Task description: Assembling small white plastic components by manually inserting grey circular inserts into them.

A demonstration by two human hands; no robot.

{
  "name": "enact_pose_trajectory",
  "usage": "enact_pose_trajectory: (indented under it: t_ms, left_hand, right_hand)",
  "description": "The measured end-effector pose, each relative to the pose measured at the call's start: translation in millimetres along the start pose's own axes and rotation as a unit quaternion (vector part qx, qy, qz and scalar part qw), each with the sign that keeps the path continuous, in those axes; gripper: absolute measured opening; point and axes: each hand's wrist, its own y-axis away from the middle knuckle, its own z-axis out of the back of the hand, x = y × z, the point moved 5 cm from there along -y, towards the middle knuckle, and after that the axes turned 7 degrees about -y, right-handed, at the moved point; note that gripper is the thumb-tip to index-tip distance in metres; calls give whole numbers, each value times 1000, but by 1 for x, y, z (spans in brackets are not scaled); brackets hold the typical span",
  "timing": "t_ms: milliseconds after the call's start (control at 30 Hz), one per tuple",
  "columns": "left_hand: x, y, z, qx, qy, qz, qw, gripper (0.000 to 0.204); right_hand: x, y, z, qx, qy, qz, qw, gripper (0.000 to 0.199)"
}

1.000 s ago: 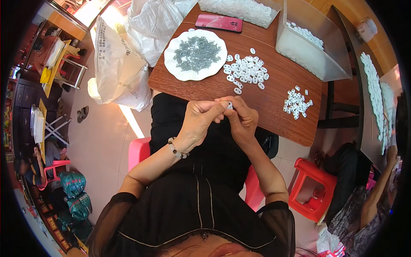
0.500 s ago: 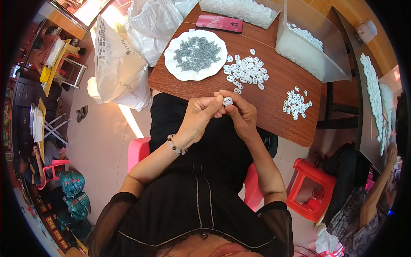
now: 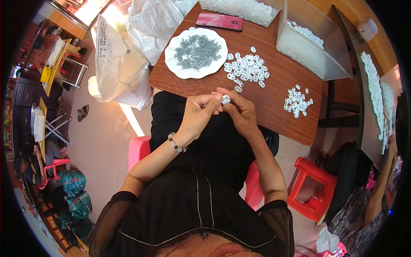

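Observation:
Just beyond my lap, at the near edge of the brown table [image 3: 171, 81], both hands meet around a small white oval plastic piece with two holes [image 3: 226, 99]. My left hand [image 3: 198, 116] pinches it from the left, thumb on top. From the right, my right hand [image 3: 242, 115] closes thumb and fingers on the same piece. The tips of several fingers are hidden behind it. Past my hands lies a loose pile of similar white oval pieces [image 3: 248, 67]. A white scalloped plate [image 3: 169, 55] left of the pile holds many thin grey pin-like parts [image 3: 198, 51].
A smaller heap of white pieces [image 3: 297, 103] lies at the table's right. Behind stand a translucent bin [image 3: 308, 55] and a pink phone [image 3: 219, 22]. White sacks [image 3: 122, 64] are at the left. A red stool [image 3: 312, 188] and another person's arm [image 3: 379, 188] are at the right.
The white piece has shifted very slightly to the left and turned a little between my fingers. Both hands otherwise keep nearly the same pose.

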Motion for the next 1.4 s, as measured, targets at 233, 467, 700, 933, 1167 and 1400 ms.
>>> enact_pose_trajectory:
  t_ms: [233,467,700,933,1167,1400]
  left_hand:
    - [7,1,1,3,13,0,1000,30]
    - [7,3,0,-8,28,14,999,27]
    - [5,4,0,-10,38,30,999,29]
    - [7,2,1,-5,47,30,998,31]
    - [9,1,4,-4,43,36,998,36]
    - [11,0,3,-9,40,17,999,37]
  right_hand:
    - [0,1,0,-5,32,5,999,32]
    - [-2,4,1,-22,59,10,998,28]
    - [-4,4,1,-7,16,-11,1000,33]
    - [-1,1,-1,9,26,-28,999,42]
    - [0,2,-7,17,-68,-58,996,52]
    - [3,0,-4,35,-38,-66,996,50]
